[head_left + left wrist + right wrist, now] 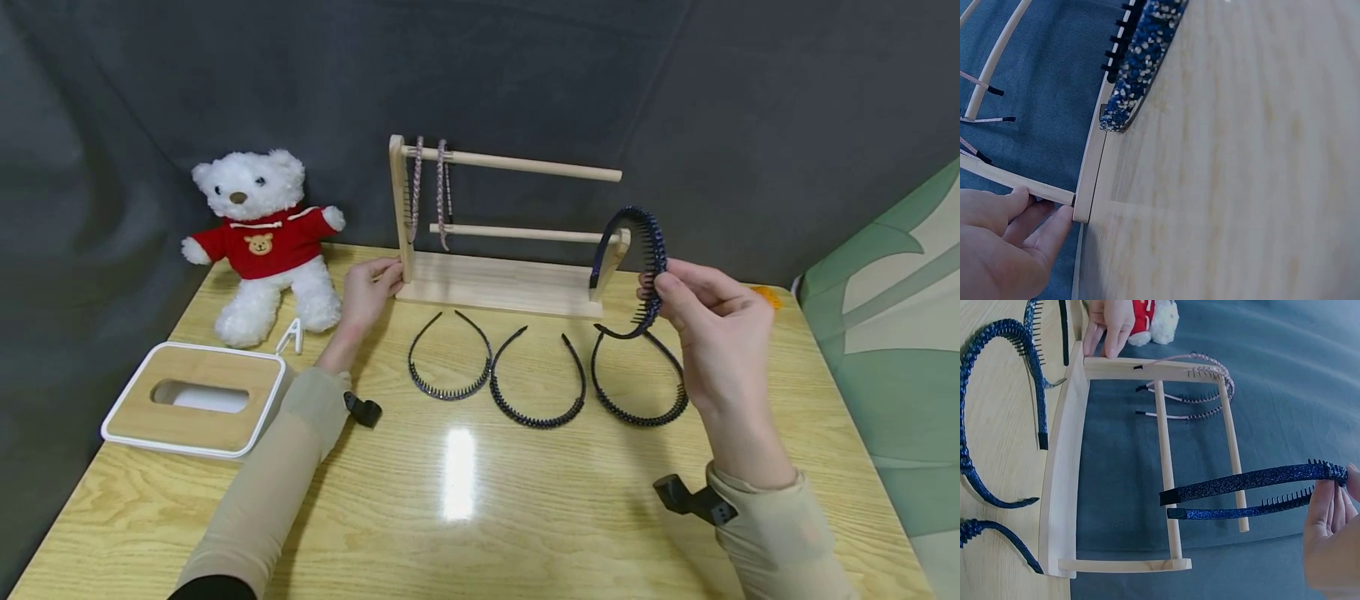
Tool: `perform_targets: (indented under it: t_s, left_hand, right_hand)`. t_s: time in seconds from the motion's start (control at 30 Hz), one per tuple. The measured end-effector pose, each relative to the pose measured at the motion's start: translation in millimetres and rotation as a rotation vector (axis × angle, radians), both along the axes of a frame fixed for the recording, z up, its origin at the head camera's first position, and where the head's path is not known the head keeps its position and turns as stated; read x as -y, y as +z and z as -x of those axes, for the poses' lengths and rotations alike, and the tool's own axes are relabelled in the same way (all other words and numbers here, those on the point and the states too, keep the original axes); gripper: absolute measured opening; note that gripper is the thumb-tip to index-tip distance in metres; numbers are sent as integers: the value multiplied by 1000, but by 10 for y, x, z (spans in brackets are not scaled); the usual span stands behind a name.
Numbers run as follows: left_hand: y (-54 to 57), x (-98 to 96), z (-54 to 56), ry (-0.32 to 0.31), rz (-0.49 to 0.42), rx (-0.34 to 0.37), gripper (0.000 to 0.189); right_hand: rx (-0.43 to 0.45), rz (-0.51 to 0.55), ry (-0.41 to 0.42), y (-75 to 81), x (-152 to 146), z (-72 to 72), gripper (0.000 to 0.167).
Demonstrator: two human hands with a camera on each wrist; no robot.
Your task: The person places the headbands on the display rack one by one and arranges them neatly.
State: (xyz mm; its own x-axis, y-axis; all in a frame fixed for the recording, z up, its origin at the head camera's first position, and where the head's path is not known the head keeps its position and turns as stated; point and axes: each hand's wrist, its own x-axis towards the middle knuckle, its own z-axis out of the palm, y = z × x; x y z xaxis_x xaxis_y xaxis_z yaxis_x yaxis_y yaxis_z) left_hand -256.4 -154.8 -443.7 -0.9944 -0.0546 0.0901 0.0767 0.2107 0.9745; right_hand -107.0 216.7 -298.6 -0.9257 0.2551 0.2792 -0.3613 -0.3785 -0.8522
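In the head view my right hand [720,333] pinches a dark blue toothed headband [657,250] between thumb and fingers. It is raised near the right end of a wooden headband rack [502,279]. The right wrist view shows the held headband's two tips [1172,498] overlapping the lower bar. My left hand [367,293] holds the foot of the rack's left post [397,208]; the left wrist view shows thumb and fingers on either side of the wood [1029,185]. Pinkish headbands [442,183] hang from the upper bar [540,165], close to that post.
Three dark headbands [450,395] [536,422] [637,421] lie in a row before the rack. At left are a white teddy bear [258,242] in a red top, a white letter A [294,336] and a wood-topped tissue box [195,429]. Something orange [767,296] lies at the back right.
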Motion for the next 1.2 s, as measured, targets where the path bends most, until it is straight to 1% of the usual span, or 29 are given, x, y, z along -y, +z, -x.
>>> perform_targets:
  t_s: [0.27,0.57,0.67,0.93,1.2]
  left_hand:
    - [4,-16,13,10,-8,4,28]
    - [2,-10,9,9,-10,13,29]
    - [7,-12,6,5,-14,15,29]
    - [14,-9,8,1,-17,11,28]
    - [27,-12,1,1,-11,13,28]
  right_hand:
    - [20,2,-44,31,-38,50,16]
    - [5,9,-42,42,-67,114,17]
    - [2,17,-53,51,-73,135,16]
    - [3,34,-61,113,-84,202,18]
    - [-23,30,-55,147,-81,255,19]
